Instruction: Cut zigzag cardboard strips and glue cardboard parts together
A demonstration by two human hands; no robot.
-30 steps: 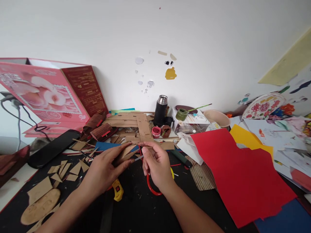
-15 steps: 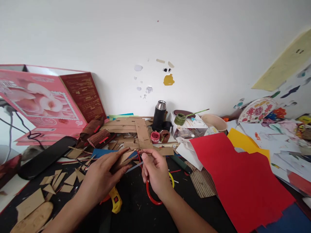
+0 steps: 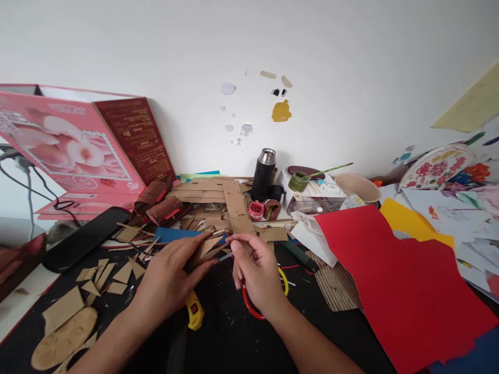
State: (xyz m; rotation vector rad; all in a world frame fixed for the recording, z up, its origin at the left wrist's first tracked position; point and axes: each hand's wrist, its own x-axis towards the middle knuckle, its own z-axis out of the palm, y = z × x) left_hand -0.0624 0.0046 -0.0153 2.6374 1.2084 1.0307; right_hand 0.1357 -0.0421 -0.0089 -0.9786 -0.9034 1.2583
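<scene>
My left hand (image 3: 169, 275) is closed around a small folded or layered cardboard piece (image 3: 206, 248), its fingers on top and thumb underneath. Close beside it, my right hand (image 3: 259, 275) has thumb and fingers pinched together at the cardboard's right end. What sits in that pinch is too small to name. A thin pale strip (image 3: 225, 256) runs between my left thumb and the right fingers. Below the hands lies a yellow utility knife (image 3: 195, 310). A red loop (image 3: 251, 307) and a yellow loop (image 3: 286, 280) show partly from behind my right hand and wrist.
Cardboard scraps (image 3: 105, 272) and a black phone-like slab (image 3: 86, 239) lie at left, before a pink box (image 3: 78, 150). A black flask (image 3: 264, 174), a red paint pot (image 3: 256, 210) and a green jar (image 3: 298, 182) with a brush stand behind. Red paper (image 3: 397, 285) covers the right.
The view has turned slightly left and downward, so things appear shifted right and up. Both hands keep their hold, with only small finger movement at the cardboard.
</scene>
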